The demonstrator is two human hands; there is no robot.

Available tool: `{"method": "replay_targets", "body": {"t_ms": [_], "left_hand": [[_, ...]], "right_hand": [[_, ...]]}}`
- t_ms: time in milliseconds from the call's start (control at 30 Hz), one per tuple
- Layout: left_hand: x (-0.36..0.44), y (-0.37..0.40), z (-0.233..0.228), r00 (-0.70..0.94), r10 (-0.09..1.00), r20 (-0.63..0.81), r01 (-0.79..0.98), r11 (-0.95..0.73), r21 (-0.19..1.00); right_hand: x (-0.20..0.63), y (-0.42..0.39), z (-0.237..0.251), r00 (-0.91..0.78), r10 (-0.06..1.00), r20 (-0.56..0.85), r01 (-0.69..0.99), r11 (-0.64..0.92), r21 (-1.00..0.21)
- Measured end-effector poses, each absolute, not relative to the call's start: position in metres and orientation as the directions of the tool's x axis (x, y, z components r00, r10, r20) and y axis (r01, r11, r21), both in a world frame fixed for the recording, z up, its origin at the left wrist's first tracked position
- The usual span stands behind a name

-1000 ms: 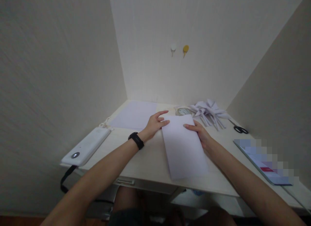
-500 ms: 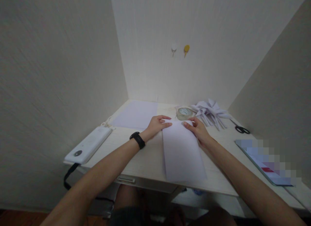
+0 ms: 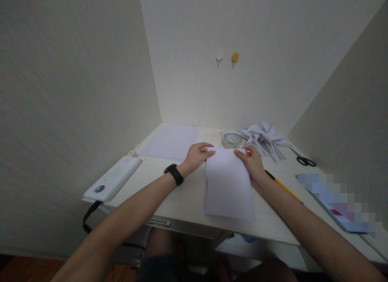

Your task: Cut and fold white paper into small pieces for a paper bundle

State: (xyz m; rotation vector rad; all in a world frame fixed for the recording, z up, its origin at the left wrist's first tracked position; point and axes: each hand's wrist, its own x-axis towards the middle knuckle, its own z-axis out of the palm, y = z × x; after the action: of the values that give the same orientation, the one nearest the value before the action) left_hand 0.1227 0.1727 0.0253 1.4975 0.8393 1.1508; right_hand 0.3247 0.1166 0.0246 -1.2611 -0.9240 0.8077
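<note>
Two hands, left hand [image 3: 198, 154] and right hand [image 3: 251, 163], are pressed flat, fingers spread, on a white sheet [image 3: 228, 185] laid on the table [image 3: 182, 193].

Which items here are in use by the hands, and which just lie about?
In use: folded white paper sheet, left hand, right hand.
Lying about: flat white sheet, tape roll, folded paper pieces, black scissors, yellow pencil, white device.

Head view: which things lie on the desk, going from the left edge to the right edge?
White device → flat sheet → left hand → folded paper → right hand → pencil → scissors → booklet.
</note>
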Motion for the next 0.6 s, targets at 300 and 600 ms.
{"method": "replay_targets", "body": {"t_ms": [300, 600], "left_hand": [[0.126, 0.169, 0.025, 0.291, 0.898, 0.329, -0.037, -0.333, 0.942], [0.127, 0.164, 0.028, 0.283, 0.895, 0.343, -0.035, -0.348, 0.937]], "right_hand": [[0.326, 0.115, 0.027, 0.437, 0.880, 0.185, 0.030, 0.191, -0.981], [0.336, 0.121, 0.024, 0.455, 0.875, 0.165, 0.048, 0.161, -0.986]]}}
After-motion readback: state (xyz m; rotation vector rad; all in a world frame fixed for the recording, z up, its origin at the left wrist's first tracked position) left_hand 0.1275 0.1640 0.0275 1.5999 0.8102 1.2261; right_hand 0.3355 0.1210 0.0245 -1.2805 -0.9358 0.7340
